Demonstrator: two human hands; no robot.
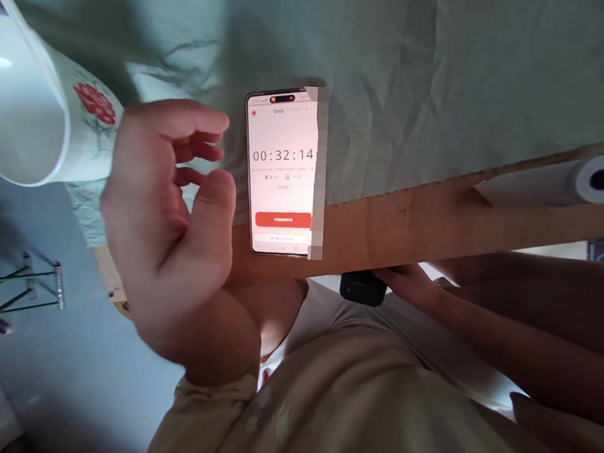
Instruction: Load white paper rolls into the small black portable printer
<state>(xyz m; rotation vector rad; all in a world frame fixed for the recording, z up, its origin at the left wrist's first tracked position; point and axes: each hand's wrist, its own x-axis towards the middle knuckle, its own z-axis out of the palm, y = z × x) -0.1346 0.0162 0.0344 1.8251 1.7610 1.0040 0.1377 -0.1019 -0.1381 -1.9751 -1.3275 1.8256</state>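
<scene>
My left hand (177,208) is raised in front of a phone (283,192), its fingers curled and its thumb held apart from them. Nothing shows between those fingers. The phone lies face up on the table near its front edge, its lit screen showing a timer at 00:32:14 and a red button. Pixelation covers the phone's right side. Below the table edge, over my lap, my right hand (412,283) holds a small black box-shaped device (362,288). Most of that hand's fingers are hidden behind the device and the edge.
A white container with a red flower print (94,104) stands at the left. Crumpled pale green cloth (413,78) covers the table, leaving a brown front strip (406,234) bare. A white roll (539,180) lies at the right edge. A dark metal rack (29,288) stands lower left.
</scene>
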